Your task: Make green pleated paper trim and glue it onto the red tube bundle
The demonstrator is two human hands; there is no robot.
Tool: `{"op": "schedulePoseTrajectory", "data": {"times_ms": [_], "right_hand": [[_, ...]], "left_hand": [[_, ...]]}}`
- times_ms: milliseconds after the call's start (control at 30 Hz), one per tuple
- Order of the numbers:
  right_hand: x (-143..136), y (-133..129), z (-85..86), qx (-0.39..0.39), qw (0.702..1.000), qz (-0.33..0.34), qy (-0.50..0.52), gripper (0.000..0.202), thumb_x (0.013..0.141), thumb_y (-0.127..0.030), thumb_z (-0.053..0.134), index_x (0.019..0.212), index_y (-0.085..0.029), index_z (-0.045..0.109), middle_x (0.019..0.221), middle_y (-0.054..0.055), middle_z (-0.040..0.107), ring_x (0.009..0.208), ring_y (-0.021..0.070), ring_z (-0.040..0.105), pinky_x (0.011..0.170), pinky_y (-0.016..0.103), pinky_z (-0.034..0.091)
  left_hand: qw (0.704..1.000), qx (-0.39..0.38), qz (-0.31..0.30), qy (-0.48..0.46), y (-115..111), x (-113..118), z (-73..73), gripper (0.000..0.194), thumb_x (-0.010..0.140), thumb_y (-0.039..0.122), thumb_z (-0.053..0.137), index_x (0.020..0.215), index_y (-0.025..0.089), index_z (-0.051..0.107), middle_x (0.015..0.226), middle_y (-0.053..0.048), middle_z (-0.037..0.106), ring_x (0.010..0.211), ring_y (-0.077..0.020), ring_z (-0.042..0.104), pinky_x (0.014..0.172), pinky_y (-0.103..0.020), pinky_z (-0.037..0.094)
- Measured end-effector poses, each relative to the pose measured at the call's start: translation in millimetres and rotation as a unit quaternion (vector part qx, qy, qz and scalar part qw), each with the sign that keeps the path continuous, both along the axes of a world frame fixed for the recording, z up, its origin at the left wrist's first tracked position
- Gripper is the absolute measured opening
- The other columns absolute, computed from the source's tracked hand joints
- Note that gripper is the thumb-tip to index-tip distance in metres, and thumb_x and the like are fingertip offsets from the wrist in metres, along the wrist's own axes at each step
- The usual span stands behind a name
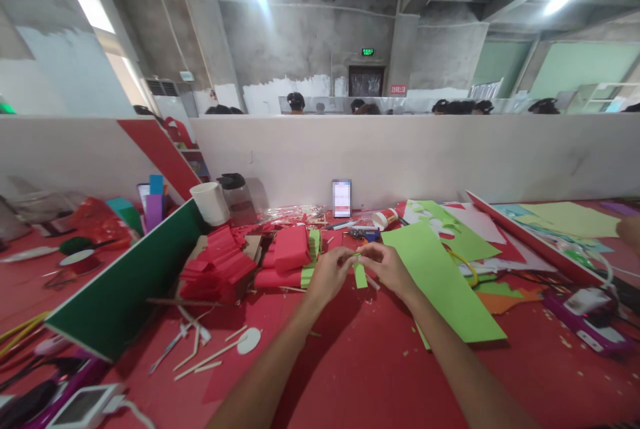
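Note:
A small strip of light green paper hangs between my hands, pinched at its top end. My left hand grips its upper left edge with thumb and forefinger. From the other side my right hand pinches the same top end. Just left of my hands lie red folded paper pieces with light green strips beside them. A large light green sheet spreads out to the right of my right hand. The strip's top end is partly hidden by my fingers.
A phone leans on the white partition. A green board stands at left, near red paper strips and thin wooden sticks. A glue gun lies behind my hands. A purple power strip sits at right.

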State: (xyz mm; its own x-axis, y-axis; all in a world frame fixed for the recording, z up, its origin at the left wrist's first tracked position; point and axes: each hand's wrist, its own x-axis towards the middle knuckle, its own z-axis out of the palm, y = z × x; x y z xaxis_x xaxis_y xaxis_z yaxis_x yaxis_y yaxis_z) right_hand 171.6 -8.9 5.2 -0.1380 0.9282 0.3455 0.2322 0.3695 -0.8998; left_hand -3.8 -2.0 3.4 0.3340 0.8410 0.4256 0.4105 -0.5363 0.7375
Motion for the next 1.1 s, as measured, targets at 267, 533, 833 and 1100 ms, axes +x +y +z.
{"op": "schedulePoseTrajectory", "data": {"times_ms": [267, 533, 833, 1100], "right_hand": [[1.2, -0.9, 1.0, 0.057, 0.996, -0.033, -0.054, 0.017, 0.079, -0.036, 0.064, 0.085, -0.022, 0.071, 0.07, 0.004, 0.071, 0.074, 0.0233, 0.068, 0.062, 0.03, 0.052], [0.1, -1.8, 1.9, 0.064, 0.994, -0.039, -0.077, 0.019, 0.081, -0.036, 0.062, 0.087, -0.022, 0.073, 0.068, 0.004, 0.072, 0.072, 0.0238, 0.069, 0.06, 0.029, 0.053], [0.1, -1.9, 0.8, 0.076, 0.991, -0.054, -0.099, 0.021, 0.082, -0.037, 0.061, 0.086, -0.022, 0.075, 0.069, 0.005, 0.073, 0.074, 0.024, 0.07, 0.062, 0.029, 0.053], [-0.3, -2.1, -1.3, 0.093, 0.987, -0.075, -0.11, 0.019, 0.082, -0.034, 0.062, 0.085, -0.021, 0.076, 0.083, 0.005, 0.075, 0.076, 0.0216, 0.069, 0.07, 0.029, 0.051]], "left_hand": [[0.999, 0.005, 0.006, 0.034, -1.5, 1.1, 0.4, 0.019, 0.086, 0.027, 0.052, 0.085, 0.016, 0.068, 0.076, -0.003, 0.068, 0.069, -0.0144, 0.057, 0.063, -0.022, 0.041], [1.0, -0.003, 0.013, 0.027, -2.3, 0.4, 2.3, 0.022, 0.087, 0.029, 0.053, 0.089, 0.017, 0.071, 0.083, -0.005, 0.072, 0.073, -0.0163, 0.062, 0.066, -0.023, 0.044], [1.0, -0.026, 0.013, 0.003, -1.5, -0.7, 0.2, 0.024, 0.086, 0.03, 0.056, 0.096, 0.021, 0.075, 0.091, -0.005, 0.076, 0.076, -0.0183, 0.066, 0.066, -0.024, 0.047], [1.0, -0.022, 0.012, 0.01, -0.5, -0.2, -2.3, 0.024, 0.086, 0.03, 0.055, 0.094, 0.02, 0.075, 0.085, -0.005, 0.075, 0.073, -0.0176, 0.064, 0.065, -0.023, 0.046]]}}
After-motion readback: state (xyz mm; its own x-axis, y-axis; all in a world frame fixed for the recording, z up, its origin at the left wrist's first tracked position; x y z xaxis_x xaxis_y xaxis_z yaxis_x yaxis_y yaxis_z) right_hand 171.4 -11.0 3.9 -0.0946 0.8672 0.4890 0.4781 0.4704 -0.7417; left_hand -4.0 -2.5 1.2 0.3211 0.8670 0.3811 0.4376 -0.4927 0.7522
